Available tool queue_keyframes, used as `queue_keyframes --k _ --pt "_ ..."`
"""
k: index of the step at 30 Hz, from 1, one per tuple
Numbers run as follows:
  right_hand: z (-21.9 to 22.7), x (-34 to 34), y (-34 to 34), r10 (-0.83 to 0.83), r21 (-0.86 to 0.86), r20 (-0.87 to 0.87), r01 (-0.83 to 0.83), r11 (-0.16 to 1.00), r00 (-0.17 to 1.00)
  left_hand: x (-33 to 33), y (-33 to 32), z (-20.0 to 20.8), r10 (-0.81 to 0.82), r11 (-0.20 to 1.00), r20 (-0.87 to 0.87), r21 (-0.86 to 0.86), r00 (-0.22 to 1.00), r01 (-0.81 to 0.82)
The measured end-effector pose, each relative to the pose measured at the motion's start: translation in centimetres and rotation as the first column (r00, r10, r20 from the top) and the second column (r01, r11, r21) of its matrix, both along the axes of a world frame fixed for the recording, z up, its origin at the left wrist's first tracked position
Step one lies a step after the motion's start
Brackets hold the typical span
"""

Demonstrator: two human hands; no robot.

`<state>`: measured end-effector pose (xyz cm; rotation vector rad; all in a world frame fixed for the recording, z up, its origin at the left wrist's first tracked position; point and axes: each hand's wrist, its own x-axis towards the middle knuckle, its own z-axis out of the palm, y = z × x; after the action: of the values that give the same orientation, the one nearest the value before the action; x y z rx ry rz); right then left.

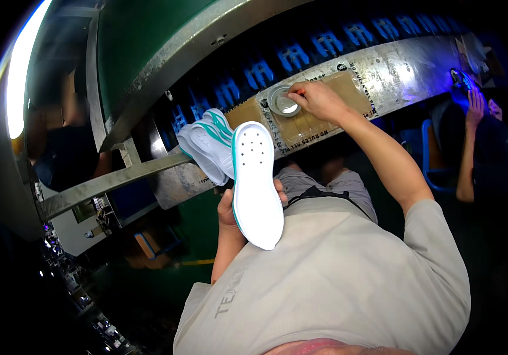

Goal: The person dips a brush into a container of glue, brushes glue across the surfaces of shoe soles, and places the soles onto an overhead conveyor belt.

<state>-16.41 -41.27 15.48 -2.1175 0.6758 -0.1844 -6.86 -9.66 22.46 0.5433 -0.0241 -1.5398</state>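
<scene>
My left hand (227,210) is wrapped round a white shoe sole (257,195) with a teal edge and several small holes near one end. The sole is held up in front of my chest, its white inner face in view. Over on the bench, my right hand (323,102) is closed in a pinch on a thin red-handled tool (301,92), most of which my fingers hide. That hand is at the rim of a small clear round bowl (279,107). Beyond the held sole, several more white and teal soles (205,142) lie bunched together at the bench's edge.
Taped brown cardboard (346,89) covers part of the metal bench (411,62). Behind it runs a row of blue-lit fixtures (293,56). A metal frame (109,183) crosses at the left. At the right, another person (494,142) works beside a blue-framed chair (434,157).
</scene>
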Motion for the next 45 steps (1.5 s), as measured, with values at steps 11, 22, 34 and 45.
queue_keyframes --k 11,22,34,45 --pt "-2.0 0.1 0.1 -0.112 -0.006 -0.035 0.112 0.994 0.993 8.8 -4.9 -0.8 -0.175 0.984 0.012 -0.008 0.984 0.175" --pt "1.6 -1.6 0.6 -0.025 -0.18 0.123 0.047 0.983 0.992 8.1 -4.8 -1.2 -0.056 0.996 0.135 -0.061 0.989 0.065" --pt "9.9 -4.4 -2.2 0.034 0.15 0.281 -0.079 0.985 0.959 2.4 -2.6 1.9 0.011 0.981 -0.182 -0.188 0.983 -0.045" --pt "15.8 -0.8 -2.0 0.547 -0.083 0.272 -0.547 0.833 0.791 3.6 -2.7 3.1 -0.083 0.989 -0.186 -0.14 0.979 0.057"
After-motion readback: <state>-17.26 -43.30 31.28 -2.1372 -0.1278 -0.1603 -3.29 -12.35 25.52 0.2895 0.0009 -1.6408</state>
